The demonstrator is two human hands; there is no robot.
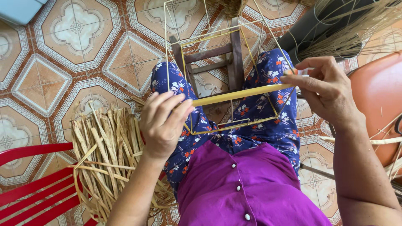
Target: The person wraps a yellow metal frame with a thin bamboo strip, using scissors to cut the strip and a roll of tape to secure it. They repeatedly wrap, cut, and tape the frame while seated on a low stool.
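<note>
strand: flat yellow reed strip [238, 94] is stretching centre-frame, long axis running left-low to right-high | left hand [164, 123] is curling its fingers shut around the strip's left end | right hand [324, 90] is pinching the right end, nearer the thin yellow wire box frame [217, 35] | 2 grips, strip lying between them

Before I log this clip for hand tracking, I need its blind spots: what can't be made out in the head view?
- Left hand: its back faces the camera, hiding palm and grip on the yellow strip.
- Wire frame: top cut off by the upper edge.
- Wooden stool: seat hidden behind knees and frame.
- Right hand: the pinched small orange piece is too small to identify.
</note>
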